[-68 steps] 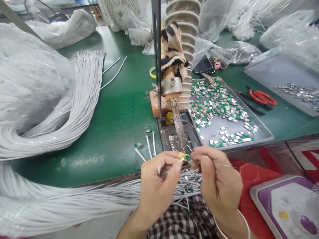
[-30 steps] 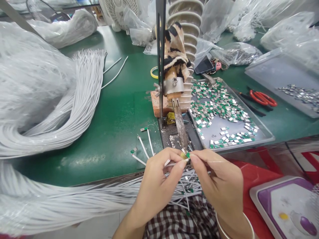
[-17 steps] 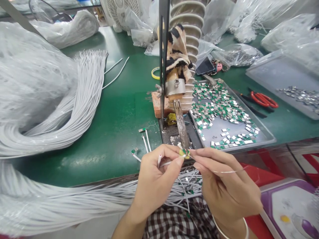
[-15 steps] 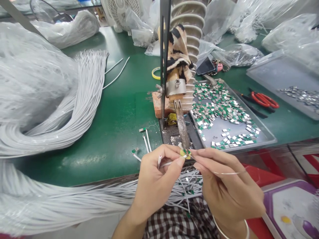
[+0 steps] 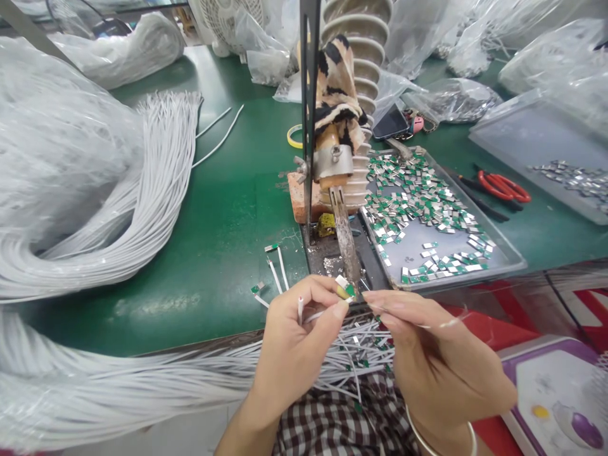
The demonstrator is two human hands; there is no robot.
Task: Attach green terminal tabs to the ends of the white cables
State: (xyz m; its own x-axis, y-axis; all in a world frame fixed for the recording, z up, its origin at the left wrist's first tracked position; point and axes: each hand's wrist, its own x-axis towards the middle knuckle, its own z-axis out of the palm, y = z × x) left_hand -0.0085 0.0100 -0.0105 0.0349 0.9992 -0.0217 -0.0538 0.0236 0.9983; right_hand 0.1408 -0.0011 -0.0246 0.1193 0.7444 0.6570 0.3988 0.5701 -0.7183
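Observation:
My left hand (image 5: 297, 345) is closed on a small green USB connector board (image 5: 350, 289) with a silver metal end, pinched at the fingertips together with a white cable (image 5: 316, 315). The board is just beside the lower tip of a clamped soldering iron (image 5: 346, 244); whether they touch I cannot tell. A thin solder wire (image 5: 449, 323) runs back through my right hand (image 5: 446, 361), whose thumb and fingers are pinched on it. The wire's front end is hard to make out. Loose white cables with green boards (image 5: 358, 354) lie below the hands, over the lap.
A tray (image 5: 515, 263) of many connector boards stands right of the iron, with red-handled pliers (image 5: 503, 187) beyond. White cable bundles (image 5: 166, 171) lie left. Several finished-looking cable ends (image 5: 282, 269) rest near my left hand. A ribbed duct (image 5: 356, 38) rises behind the iron.
My right hand has drawn a little right, away from the iron tip, with the solder wire. In my left hand the connector board has tilted, so its metal end now shows.

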